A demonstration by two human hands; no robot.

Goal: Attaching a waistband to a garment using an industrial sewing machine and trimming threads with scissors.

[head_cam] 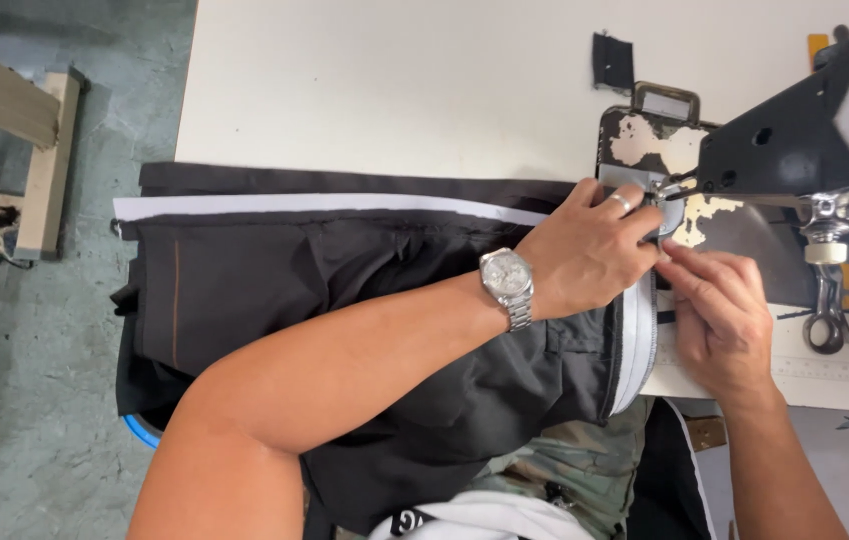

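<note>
A small black fabric patch [613, 62] lies alone on the white surface [395, 90] near the far edge, and a pale rectangular label with blue lettering sits on the sewing machine [815, 130] head at my right. A long white ruler strip [835, 372] lies along the near edge of the surface under the machine.

My left hand [590, 250] lies palm down on the black garment [345, 290], fingers stretched toward the needle area, pressing the cloth flat against the worn, paint-chipped machine bed [665, 145]. My forearm crosses the garment on a diagonal (one silver wristwatch [508, 282] on the wrist, one ring on a finger). My right hand [720, 310] comes in from the near side, fingers drawn together and pinching the garment's edge just beside the left fingertips, where a white band [640, 340] curves down off the surface.

The garment spreads leftward across the surface and drapes over its near edge; a second white strip [325, 205] runs along its far side. I count two hands, two white strips, one patch.
</note>
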